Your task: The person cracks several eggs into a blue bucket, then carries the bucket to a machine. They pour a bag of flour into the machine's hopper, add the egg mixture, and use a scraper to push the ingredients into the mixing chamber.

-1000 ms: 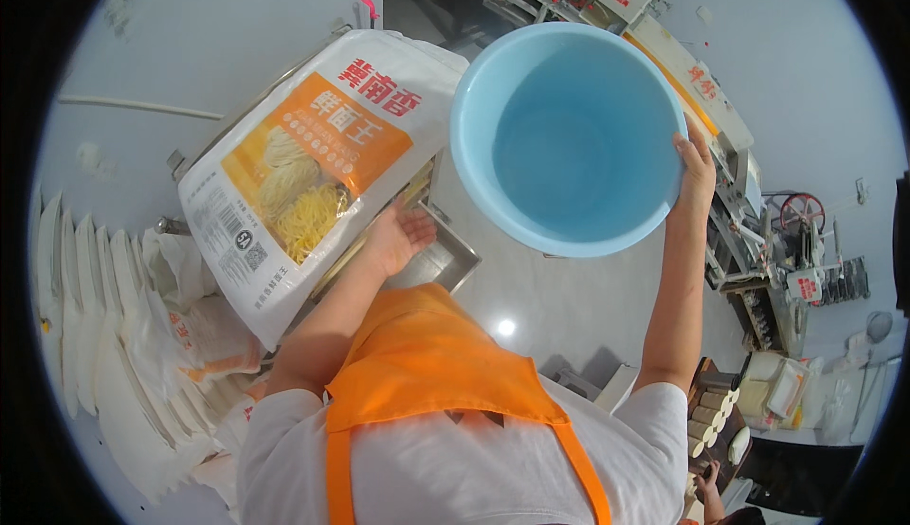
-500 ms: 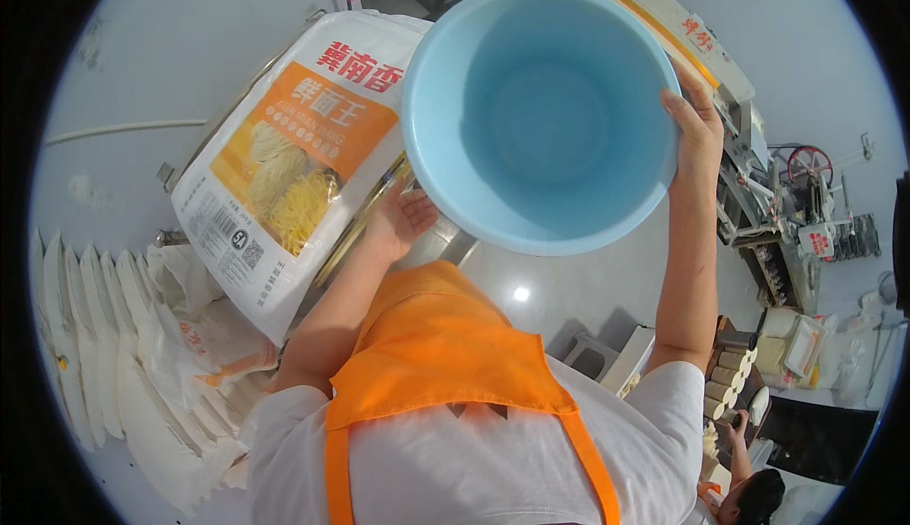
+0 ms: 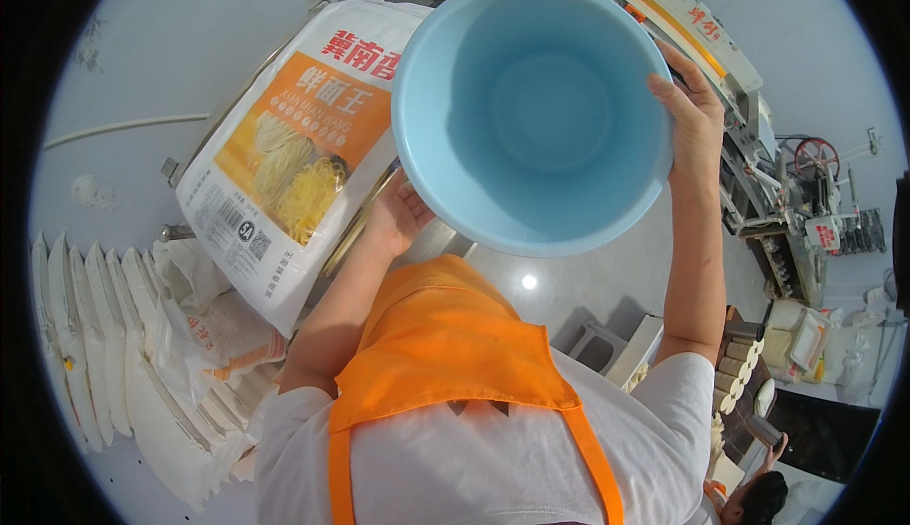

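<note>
A large empty light-blue plastic basin (image 3: 550, 117) fills the upper middle, tilted so that I see inside it. My right hand (image 3: 692, 117) grips its right rim with the thumb on the near side. My left hand (image 3: 400, 212) is palm up with loosely spread fingers at the basin's lower-left edge; whether it touches the rim is unclear. Beside it lies a big white and orange sack (image 3: 275, 174) with noodles pictured on it, on a metal-edged support. An orange apron (image 3: 441, 345) covers my front.
Stacked white sacks (image 3: 114, 335) fill the lower left. Machinery with a red wheel (image 3: 815, 153) runs along the right. Pale rolls (image 3: 735, 373) lie on a dark board, and a co-worker (image 3: 758, 497) works there at lower right. A grey floor (image 3: 550, 279) shows below the basin.
The basin has moved up and left, nearer the sack and over my left hand's fingertips. My right hand has risen with it. The co-worker's head has come into view at lower right.
</note>
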Demonstrator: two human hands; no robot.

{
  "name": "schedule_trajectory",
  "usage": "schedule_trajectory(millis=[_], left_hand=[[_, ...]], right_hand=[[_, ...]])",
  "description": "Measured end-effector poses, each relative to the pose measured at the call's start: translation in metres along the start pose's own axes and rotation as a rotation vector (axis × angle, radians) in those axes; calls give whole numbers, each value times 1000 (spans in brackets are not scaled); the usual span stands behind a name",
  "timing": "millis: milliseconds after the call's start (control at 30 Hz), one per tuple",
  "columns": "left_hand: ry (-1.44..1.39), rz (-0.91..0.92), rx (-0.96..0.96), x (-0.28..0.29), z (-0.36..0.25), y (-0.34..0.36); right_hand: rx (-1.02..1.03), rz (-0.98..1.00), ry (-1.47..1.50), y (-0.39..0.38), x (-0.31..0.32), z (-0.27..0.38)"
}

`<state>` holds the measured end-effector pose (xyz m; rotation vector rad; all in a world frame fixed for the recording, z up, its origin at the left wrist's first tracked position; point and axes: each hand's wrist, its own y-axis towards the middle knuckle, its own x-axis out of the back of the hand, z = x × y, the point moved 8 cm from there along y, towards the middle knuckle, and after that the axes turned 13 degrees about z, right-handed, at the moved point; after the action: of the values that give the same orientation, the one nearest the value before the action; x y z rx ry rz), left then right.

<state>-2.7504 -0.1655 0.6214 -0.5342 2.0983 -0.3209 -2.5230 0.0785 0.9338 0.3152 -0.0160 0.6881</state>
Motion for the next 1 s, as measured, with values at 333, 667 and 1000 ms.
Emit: schedule_trajectory(millis=[333, 667, 1000], left_hand=[[-56, 57, -47, 4, -5, -9], [-51, 100, 6, 0, -7, -11], [-28, 110, 2, -2, -20, -17]], right_hand=[[25, 90, -58, -13, -43, 31], [111, 190, -253, -25, -69, 54], [168, 282, -341, -26, -86, 66]])
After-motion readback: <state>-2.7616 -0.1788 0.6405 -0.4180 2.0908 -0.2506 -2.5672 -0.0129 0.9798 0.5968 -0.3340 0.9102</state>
